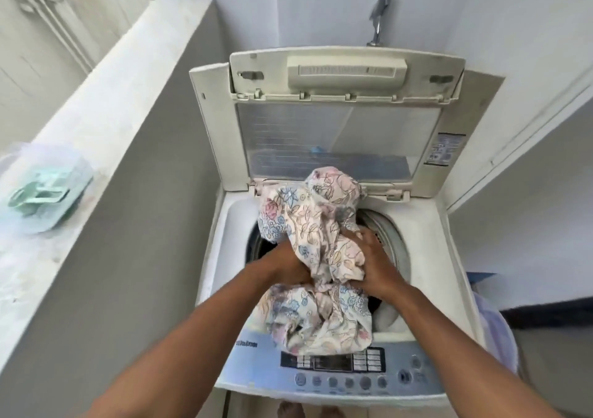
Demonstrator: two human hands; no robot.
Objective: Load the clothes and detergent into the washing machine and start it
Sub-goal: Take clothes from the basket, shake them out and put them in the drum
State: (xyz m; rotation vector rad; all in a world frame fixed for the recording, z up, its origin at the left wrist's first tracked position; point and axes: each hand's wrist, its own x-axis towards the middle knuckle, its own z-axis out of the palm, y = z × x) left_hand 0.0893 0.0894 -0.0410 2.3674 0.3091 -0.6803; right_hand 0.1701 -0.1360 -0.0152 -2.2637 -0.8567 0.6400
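Ideally, with left hand (288, 265) and right hand (373, 265) both gripping the crumpled floral cotton cloth (316, 225), press it fully below the white top-loading washing machine (426, 257) drum rim, clearing its front edge.

I can't read any text here. The print on my washing machine's control panel (333, 363) and the sticker (442, 148) on its lid is too blurred.

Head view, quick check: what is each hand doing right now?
Left hand: grips the floral cloth over the drum.
Right hand: grips the same cloth.
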